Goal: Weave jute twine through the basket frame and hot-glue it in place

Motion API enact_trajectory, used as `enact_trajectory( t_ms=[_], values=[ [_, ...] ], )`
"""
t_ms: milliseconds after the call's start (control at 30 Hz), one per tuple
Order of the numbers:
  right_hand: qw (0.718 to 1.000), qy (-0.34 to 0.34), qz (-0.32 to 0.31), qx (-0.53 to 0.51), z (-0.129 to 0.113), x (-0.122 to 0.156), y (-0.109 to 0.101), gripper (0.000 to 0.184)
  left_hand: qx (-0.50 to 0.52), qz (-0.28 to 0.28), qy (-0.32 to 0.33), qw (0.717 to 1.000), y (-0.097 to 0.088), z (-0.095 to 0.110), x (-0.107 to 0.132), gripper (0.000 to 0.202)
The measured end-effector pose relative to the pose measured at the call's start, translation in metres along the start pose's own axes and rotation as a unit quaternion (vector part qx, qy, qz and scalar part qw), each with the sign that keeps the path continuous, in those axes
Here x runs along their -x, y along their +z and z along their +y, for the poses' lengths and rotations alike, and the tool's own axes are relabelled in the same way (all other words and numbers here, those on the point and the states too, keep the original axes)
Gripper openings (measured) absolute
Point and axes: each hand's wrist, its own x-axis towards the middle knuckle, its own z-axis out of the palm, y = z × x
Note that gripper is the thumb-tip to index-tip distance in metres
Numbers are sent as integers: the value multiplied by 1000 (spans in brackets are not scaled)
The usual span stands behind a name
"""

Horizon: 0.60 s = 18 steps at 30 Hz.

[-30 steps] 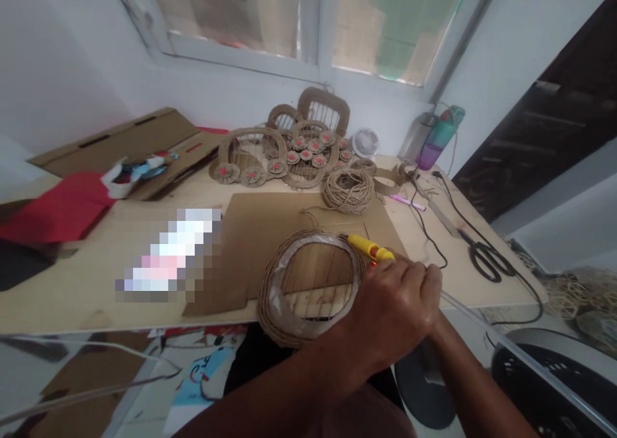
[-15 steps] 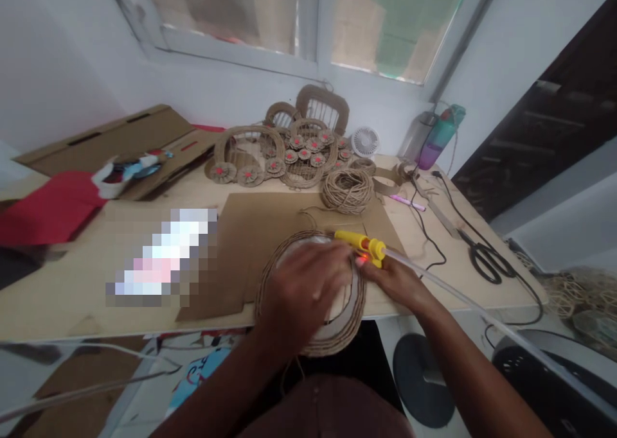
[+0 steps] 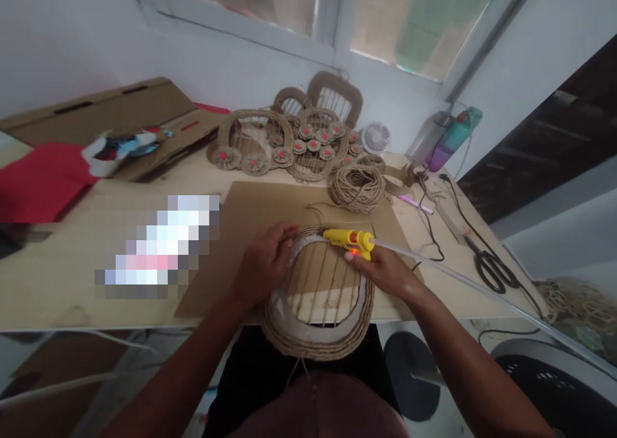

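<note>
A yellow hot glue gun (image 3: 348, 239) with a lit red light is in my right hand (image 3: 388, 272), and a long clear glue stick (image 3: 434, 264) runs out of its back. Its nozzle is at the far rim of an oval frame (image 3: 315, 348) wound with jute twine. Strands of cord cross the frame's opening, and a pale inner band shows. The frame overhangs the table's front edge. My left hand (image 3: 266, 258) is closed on the frame's upper left rim, its fingertips partly hidden. Just beyond lies a ball of jute twine (image 3: 357, 187), a loose strand trailing from it.
Brown cardboard (image 3: 216, 258) lies under the frame. Twine-wrapped frames with flowers (image 3: 255, 162) and a small white fan (image 3: 376, 137) stand at the back. Black-handled scissors (image 3: 490, 271), a pink pen (image 3: 416, 204) and cables lie right. Red material (image 3: 43, 181) lies left.
My left hand has moved left from over the frame's opening to its rim, uncovering the cords. The glue gun has shifted left along the far rim. The camera view has shifted slightly.
</note>
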Motion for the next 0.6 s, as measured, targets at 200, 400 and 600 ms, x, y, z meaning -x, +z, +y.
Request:
enact_trajectory(
  t_ms=[200,400,600],
  values=[
    [1000,10,1,5,5,-6,2,45,-8,9,12,1000,3,-3,3,32],
    [1000,16,-1,5,3,-10,3,44,-15,18,19,1000,4,-3,4,31],
    [999,26,-3,19,3,-11,3,42,-14,16,17,1000,4,-3,5,32]
  ],
)
